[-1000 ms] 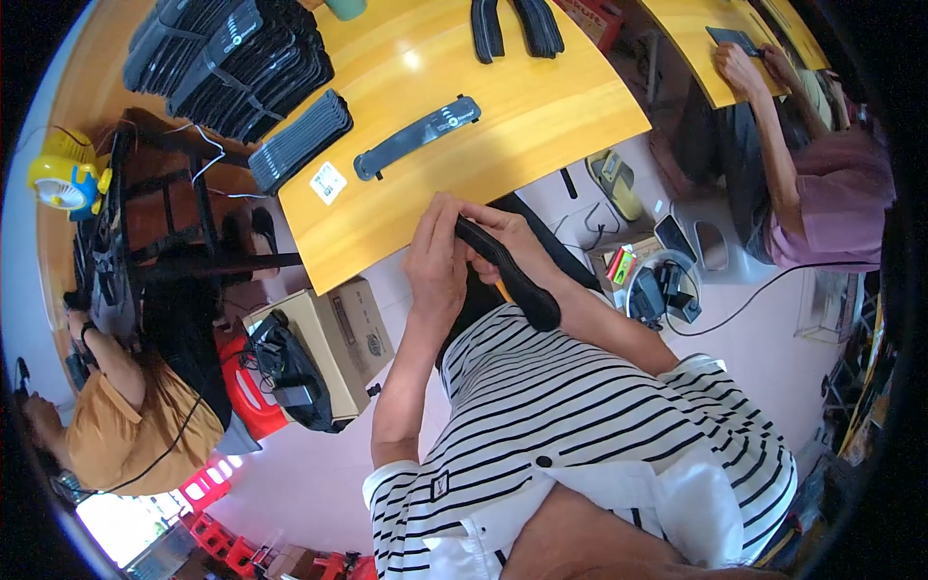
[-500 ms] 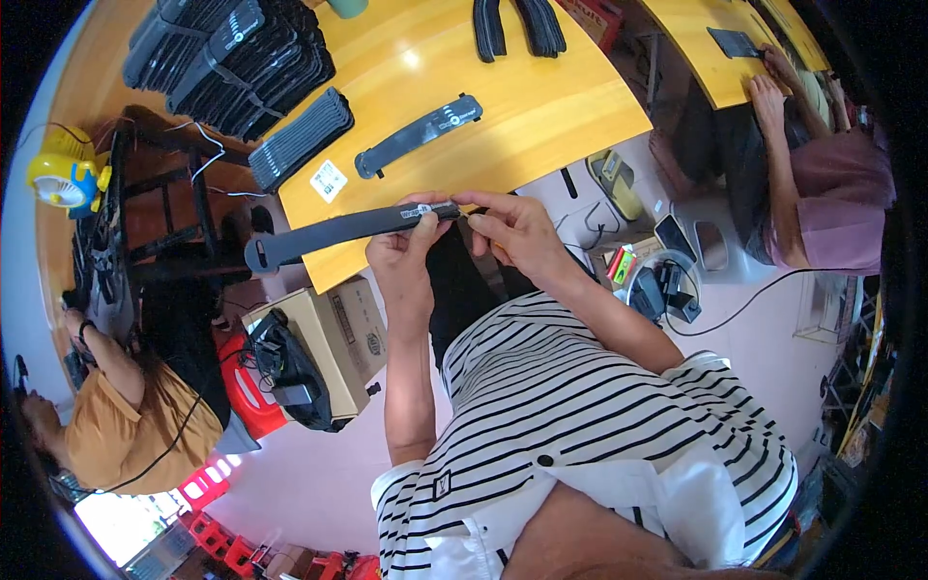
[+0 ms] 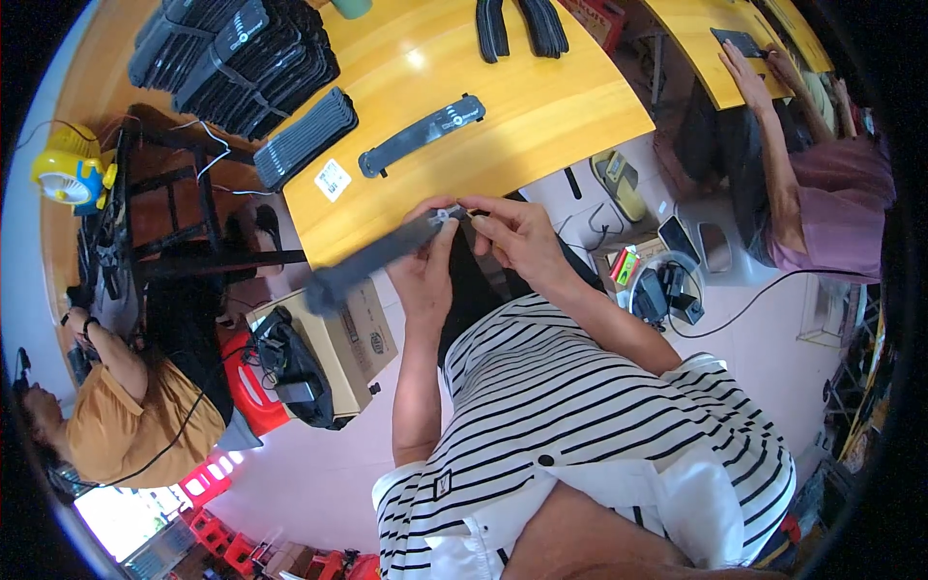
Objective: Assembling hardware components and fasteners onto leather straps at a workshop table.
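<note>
A long flat black strap point(image 3: 372, 259) is blurred by motion, its free end hanging down to the left past the table's near edge. My left hand point(image 3: 423, 280) is closed on the strap close to its other end, thumb on top. My right hand point(image 3: 527, 244) pinches at that same end, its fingertips almost touching the left ones; whether it holds only the strap's tip or a small part there is hidden. Just beyond my hands, a similar black strap point(image 3: 421, 137) with light printing lies on the yellow table point(image 3: 541, 126).
Left on the table are a neat stack of straps point(image 3: 305, 140), larger tied bundles point(image 3: 237, 72) and a white label point(image 3: 332, 181). Two curved strap piles point(image 3: 522, 29) lie at the far edge. Below stand a cardboard box point(image 3: 365, 338) and a tub of dark devices point(image 3: 667, 290). Co-workers sit on both sides.
The strap's free end has swung down and to the right, turning with my left hand. My right hand keeps its pinch. At the right table, a co-worker's hand has moved farther up the tabletop.
</note>
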`<control>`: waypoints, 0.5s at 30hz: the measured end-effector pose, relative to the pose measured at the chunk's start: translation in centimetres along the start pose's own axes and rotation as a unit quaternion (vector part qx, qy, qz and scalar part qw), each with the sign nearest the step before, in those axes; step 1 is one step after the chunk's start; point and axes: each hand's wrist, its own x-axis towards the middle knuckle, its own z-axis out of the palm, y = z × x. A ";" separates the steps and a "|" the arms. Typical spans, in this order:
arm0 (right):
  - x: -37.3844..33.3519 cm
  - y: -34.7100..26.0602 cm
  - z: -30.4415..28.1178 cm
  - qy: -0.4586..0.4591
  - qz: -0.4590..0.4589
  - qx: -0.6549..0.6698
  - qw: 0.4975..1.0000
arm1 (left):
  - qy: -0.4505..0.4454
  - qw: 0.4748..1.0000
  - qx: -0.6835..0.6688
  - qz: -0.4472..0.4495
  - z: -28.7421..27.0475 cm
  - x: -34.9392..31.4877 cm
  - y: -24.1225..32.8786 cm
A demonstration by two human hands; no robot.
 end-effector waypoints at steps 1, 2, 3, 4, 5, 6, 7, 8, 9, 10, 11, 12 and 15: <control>-0.2 0.0 -0.2 -0.007 0.008 -0.002 1.000 | -0.005 0.997 -0.067 -0.049 -0.2 0.1 0.2; -0.3 0.1 -0.4 -0.013 0.016 -0.004 1.000 | -0.007 0.990 -0.112 -0.080 -0.2 0.2 0.7; -0.4 0.0 -0.7 -0.013 0.018 -0.004 1.000 | -0.009 0.982 -0.157 -0.110 -0.2 0.3 1.3; -0.4 -0.3 -0.8 -0.019 -0.007 -0.032 0.999 | -0.008 0.982 -0.156 -0.110 -0.4 0.5 1.3; -0.4 -0.6 -0.9 -0.025 -0.032 -0.060 0.997 | -0.011 0.976 -0.173 -0.130 -0.6 0.8 1.3; -0.4 -0.8 -1.0 -0.026 -0.033 -0.060 0.997 | -0.013 0.970 -0.190 -0.150 -0.8 1.0 1.3; -0.3 -0.9 -1.1 -0.031 -0.050 -0.089 0.994 | -0.011 0.970 -0.189 -0.149 -1.1 1.1 1.2; -0.2 -1.1 -1.2 -0.037 -0.067 -0.117 0.990 | -0.025 0.963 -0.214 -0.162 -1.4 1.2 1.0; -0.2 -1.6 -1.3 -0.039 -0.067 -0.117 0.990 | -0.039 0.954 -0.239 -0.175 -1.7 1.4 0.9; -0.4 -2.1 -1.3 -0.056 -0.073 -0.141 0.986 | -0.037 0.954 -0.239 -0.176 -1.9 1.4 0.9; -0.5 -2.4 -1.4 -0.074 -0.078 -0.164 0.981 | -0.053 0.942 -0.269 -0.194 -2.2 1.4 0.9; -0.4 -2.3 -1.4 -0.076 -0.077 -0.164 0.981 | -0.069 0.928 -0.298 -0.211 -2.4 1.3 0.9; -0.3 -2.0 -1.2 -0.077 -0.146 -0.168 0.972 | -0.090 0.914 -0.322 -0.230 -2.8 1.2 -0.4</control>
